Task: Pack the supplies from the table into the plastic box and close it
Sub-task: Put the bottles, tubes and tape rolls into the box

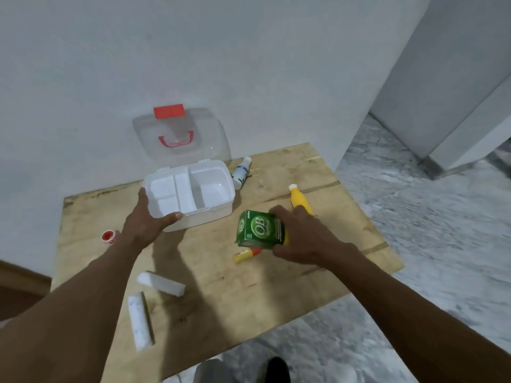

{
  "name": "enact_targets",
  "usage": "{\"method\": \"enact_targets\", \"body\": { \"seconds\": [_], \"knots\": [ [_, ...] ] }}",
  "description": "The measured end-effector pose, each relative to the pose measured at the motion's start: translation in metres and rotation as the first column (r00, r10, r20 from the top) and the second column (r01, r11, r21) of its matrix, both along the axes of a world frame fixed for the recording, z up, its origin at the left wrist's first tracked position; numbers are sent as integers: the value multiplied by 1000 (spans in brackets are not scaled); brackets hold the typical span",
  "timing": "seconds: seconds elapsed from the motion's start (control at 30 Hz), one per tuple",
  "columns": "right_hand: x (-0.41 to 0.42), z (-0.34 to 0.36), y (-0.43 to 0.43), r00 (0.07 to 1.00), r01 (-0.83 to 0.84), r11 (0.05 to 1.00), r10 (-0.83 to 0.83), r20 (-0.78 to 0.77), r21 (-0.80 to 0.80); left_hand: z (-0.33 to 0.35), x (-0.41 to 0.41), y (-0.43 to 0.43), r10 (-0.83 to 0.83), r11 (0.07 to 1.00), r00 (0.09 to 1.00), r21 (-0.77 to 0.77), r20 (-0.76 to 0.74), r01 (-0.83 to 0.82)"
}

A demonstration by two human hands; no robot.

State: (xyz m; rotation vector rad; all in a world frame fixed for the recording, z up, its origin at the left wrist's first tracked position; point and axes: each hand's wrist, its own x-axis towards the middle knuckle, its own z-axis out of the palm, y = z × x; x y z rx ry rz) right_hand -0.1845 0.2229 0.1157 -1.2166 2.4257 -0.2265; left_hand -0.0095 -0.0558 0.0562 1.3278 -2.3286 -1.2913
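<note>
A white plastic box (218, 205) stands open on the wooden table, its clear lid (179, 134) with red handle and latch leaning back against the wall. Inside sits a white divided tray with nothing in it. My left hand (146, 219) grips the box's front left corner, thumb on the rim. My right hand (301, 239) holds a green carton (260, 230) just right of the box. Under the carton lies a small yellow tube (244, 255). A yellow bottle (300, 200) lies behind my right hand.
A white bottle (242, 172) lies by the box's right rear corner. A small red-capped pot (108, 236) sits at the left. Two white packets (161, 283) (139, 322) lie near the front left. The table (221, 286) ends at grey floor on the right and front.
</note>
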Motion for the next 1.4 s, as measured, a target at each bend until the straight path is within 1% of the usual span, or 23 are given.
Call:
{"method": "enact_targets", "body": {
  "seconds": [0.03, 0.1, 0.13, 0.2, 0.27, 0.3, 0.33, 0.4, 0.47, 0.5, 0.53, 0.6, 0.67, 0.7, 0.8, 0.87, 0.97, 1.1, 1.27, 1.4],
  "knots": [
    [-4, 9, -11, 1000, 17, 998, -16, 19, -65, 2, -1, 0, 4, 1000, 1000, 5, 0, -4],
    [-13, 20, -36, 999, 42, 988, -45, -14, -152, 3, -1, -1, 3, 1000, 1000, 12, -20, -2],
    [-17, 23, -50, 996, 34, 981, -48, -70, -190, 3, -1, -2, 2, 1000, 999, 16, -33, -2],
    [-23, 20, -82, 971, -35, 973, -20, -237, -228, 0, -1, -6, 9, 1000, 999, 29, -37, -8],
    [-29, 11, -109, 937, -67, 980, -3, -350, -186, -7, -2, -2, 25, 999, 999, 29, -26, -24],
    [-31, 9, -128, 906, -87, 986, 18, -423, -144, -9, -3, -3, 33, 999, 999, 18, -27, -32],
    [-32, 4, -145, 886, -92, 992, 41, -462, -89, -11, -3, -4, 40, 999, 998, 15, -40, -40],
    [-26, 2, -170, 869, -54, 998, 32, -493, -31, -13, -2, -6, 42, 999, 996, 1, -73, -42],
    [-18, -1, -190, 841, 3, 999, -26, -540, -44, -16, -1, -10, 20, 999, 993, -23, -118, -23],
    [-15, -6, -198, 848, -5, 1000, -9, -531, -25, -17, 0, -11, 13, 1000, 991, -26, -131, -16],
    [-12, -13, -207, 877, -18, 1000, 13, -480, -5, -18, 1, -12, 8, 999, 989, -31, -148, -13],
    [-7, -26, -221, 903, -48, 999, 46, -427, 5, -19, 1, -13, 10, 999, 987, -39, -161, -16],
    [-5, -33, -231, 928, -40, 996, 67, -367, 81, -23, 1, -16, 6, 998, 983, -53, -182, -16],
    [-5, -36, -234, 949, -23, 995, 52, -312, 96, -25, 1, -16, 8, 999, 983, -45, -184, -17],
    [-10, -51, -240, 993, 34, 998, -28, -119, 52, -27, 3, -17, 27, 1000, 980, -2, -195, -28],
    [-12, -58, -245, 998, 40, 999, -39, -45, 23, -27, 3, -18, 25, 1000, 978, 5, -209, -24],
    [-11, -68, -254, 1000, 0, 1000, 1, 25, -31, -26, 0, -17, 35, 999, 977, 14, -210, -33],
    [-9, -75, -261, 993, -4, 998, 10, 115, -56, -30, -2, -18, 56, 998, 978, 1, -202, -57],
    [-19, -82, -261, 990, -2, 1000, 5, 141, -22, -21, -4, -16, 35, 999, 983, -34, -178, -42],
    [-23, -78, -260, 970, 59, 998, -65, 233, 33, -12, -7, -14, 12, 999, 991, -33, -135, -17]
  ]
}}
